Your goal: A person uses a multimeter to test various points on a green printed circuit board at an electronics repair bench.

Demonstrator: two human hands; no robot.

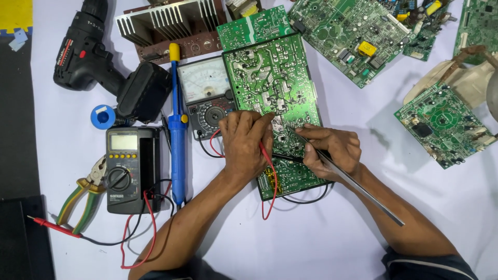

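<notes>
Both forearms are coming in from the bottom edge, meeting over the green circuit board point(270, 83) lying solder side up mid-table. Left hand point(244, 142) is curling closed around a red probe lead point(270, 176), fingertips pressing onto the board's lower half. Right hand point(332, 150) is pinching a long thin metal rod point(358, 186), tip touching the board just beside the left fingers, shaft running back over the right forearm. Analog meter point(207, 93) is sitting against the board's left edge, blue soldering iron point(177, 124) just left of it. Digital multimeter point(124, 171) is lying further left, with green-handled pliers point(83, 194) beside it. Black cordless drill point(104, 62) is lying top left. More green boards are scattered top right.
</notes>
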